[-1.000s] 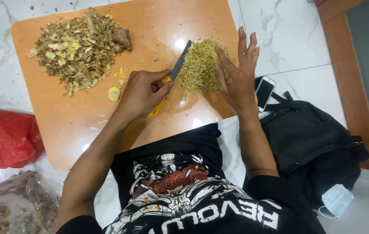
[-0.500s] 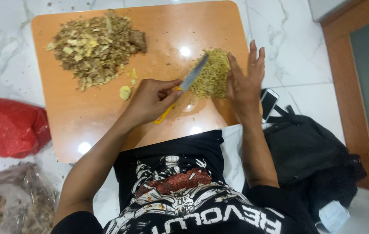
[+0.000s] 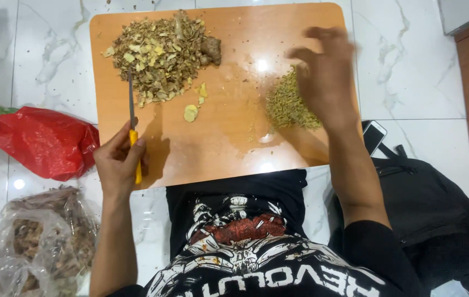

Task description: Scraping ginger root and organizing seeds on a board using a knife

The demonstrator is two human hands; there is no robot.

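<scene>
A: What lies on your rectangular orange wooden board [image 3: 229, 148]?

B: A big heap of coarse brown-yellow peelings [image 3: 160, 58], then a smaller pile of fine greenish shreds [image 3: 286, 107].

A: Your hands?

B: Your right hand [image 3: 328, 71] hovers spread over the shreds (blurred); your left hand [image 3: 119, 162] grips the yellow-handled knife [image 3: 133, 126].

A red plastic bag [image 3: 36, 143], a clear bag of dried pieces [image 3: 36, 242], a phone [image 3: 373, 136] and a black bag [image 3: 427, 198] lie on the marble floor [image 3: 410, 71].
</scene>
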